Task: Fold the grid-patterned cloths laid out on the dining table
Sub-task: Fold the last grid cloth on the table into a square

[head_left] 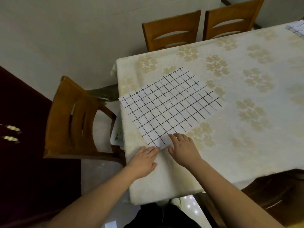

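A white cloth with a black grid [167, 104] lies flat and turned like a diamond on the dining table [246, 142], near the table's left corner. Its nearest corner points at me and is slightly lifted. My left hand [143, 162] lies flat on the tablecloth with its fingertips at that corner. My right hand [182, 148] rests on the same corner from the right, fingers spread over the fabric. A second grid-patterned cloth [297, 28] shows at the far right edge of the table, mostly out of frame.
The table wears a cream tablecloth with pale flower prints. One wooden chair [74, 119] stands at the left end, and two more chairs [172, 28] stand along the far side. A dark red cabinet [21, 112] is at the far left.
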Demonstrator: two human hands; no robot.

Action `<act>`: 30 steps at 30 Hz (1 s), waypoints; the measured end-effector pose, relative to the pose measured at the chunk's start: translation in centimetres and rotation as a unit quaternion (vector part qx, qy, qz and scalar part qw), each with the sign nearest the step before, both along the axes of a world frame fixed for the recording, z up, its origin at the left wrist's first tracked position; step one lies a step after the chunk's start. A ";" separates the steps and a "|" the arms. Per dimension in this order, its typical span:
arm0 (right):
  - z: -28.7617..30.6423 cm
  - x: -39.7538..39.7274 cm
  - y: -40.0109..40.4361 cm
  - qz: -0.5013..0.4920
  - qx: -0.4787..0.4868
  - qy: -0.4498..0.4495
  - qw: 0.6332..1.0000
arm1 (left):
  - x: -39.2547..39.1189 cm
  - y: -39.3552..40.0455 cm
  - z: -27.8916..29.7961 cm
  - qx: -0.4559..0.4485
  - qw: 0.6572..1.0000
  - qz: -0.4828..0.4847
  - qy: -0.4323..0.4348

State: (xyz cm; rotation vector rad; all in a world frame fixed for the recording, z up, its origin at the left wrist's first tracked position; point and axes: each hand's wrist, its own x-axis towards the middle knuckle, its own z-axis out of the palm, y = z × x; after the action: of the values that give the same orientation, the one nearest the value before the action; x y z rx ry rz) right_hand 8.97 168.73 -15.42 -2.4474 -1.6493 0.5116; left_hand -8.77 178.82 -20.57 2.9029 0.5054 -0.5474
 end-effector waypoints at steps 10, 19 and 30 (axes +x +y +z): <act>-0.5 -0.5 -6.4 0.029 -0.039 -0.013 0.999 | -2.9 -7.8 0.1 -0.029 0.999 -0.025 -0.017; 0.3 -4.5 -9.2 0.039 -0.044 -0.033 0.998 | -7.0 -11.3 1.1 -0.021 1.000 -0.010 -0.004; 2.2 -7.9 -11.7 0.074 -0.025 -0.085 0.993 | -9.7 -13.7 2.7 0.033 0.997 0.019 -0.068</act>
State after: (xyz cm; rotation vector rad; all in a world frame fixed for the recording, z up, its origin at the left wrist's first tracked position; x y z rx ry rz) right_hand 1.10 157.08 -13.23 -2.4759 -1.9188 0.3754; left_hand -18.48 165.11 -17.88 2.9605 0.5673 -0.3296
